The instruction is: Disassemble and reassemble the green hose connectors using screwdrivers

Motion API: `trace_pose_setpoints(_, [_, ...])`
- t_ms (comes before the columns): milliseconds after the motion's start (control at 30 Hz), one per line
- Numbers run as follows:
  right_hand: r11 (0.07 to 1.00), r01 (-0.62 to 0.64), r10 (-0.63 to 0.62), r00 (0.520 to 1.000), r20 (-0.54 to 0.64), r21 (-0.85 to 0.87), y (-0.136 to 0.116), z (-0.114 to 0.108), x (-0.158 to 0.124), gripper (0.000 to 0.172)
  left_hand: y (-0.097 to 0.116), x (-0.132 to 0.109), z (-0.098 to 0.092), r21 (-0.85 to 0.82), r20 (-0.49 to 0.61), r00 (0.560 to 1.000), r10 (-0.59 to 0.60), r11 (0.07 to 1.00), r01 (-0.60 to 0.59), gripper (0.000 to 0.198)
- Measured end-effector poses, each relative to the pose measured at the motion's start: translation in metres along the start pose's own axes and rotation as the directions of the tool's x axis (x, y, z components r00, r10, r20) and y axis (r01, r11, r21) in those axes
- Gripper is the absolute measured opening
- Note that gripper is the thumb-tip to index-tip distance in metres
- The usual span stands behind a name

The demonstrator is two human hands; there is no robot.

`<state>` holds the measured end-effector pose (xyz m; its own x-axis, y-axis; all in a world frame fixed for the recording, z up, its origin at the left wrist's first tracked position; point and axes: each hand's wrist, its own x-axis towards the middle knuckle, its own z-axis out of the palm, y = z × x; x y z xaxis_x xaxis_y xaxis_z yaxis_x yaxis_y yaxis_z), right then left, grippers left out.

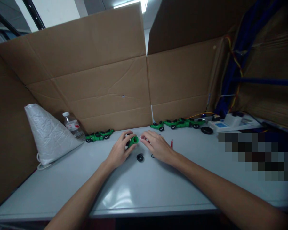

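Two groups of green toy cars, far left (96, 137) and far right (179, 123), look finished; nearer, the left hand (119, 150) grips an open-ended green piece (134, 140); the right hand (159, 147) pinches a small white part (140, 137); a black wheel (140, 157) lies near, apparently unfitted.

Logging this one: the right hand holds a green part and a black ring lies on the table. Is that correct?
Wrong hand: the head view shows the left hand holding the green part. A black ring does lie on the table.
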<state>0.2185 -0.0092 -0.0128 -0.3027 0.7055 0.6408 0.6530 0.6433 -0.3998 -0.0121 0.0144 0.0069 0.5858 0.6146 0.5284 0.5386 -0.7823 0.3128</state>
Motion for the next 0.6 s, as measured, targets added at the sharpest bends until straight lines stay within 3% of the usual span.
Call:
trace_pose_setpoints(100, [1.0,0.003,-0.003,1.0,-0.008,-0.012,-0.003,-0.001,0.0,0.017,0.001,0.001,0.0,-0.014,-0.031,1.0,0.001,1.0,-0.002,0.034])
trace_pose_setpoints(333, [0.997,-0.028,0.032,0.997,-0.071,0.067,-0.01,-0.005,-0.002,0.013,0.002,0.001,0.0,-0.022,-0.061,0.998,0.001,1.0,-0.003,0.034])
trace_pose_setpoints(600, [0.996,0.05,-0.043,0.994,-0.096,0.075,-0.014,-0.003,-0.001,0.009,0.002,0.0,0.002,-0.027,-0.001,0.999,0.044,0.999,-0.044,0.034])
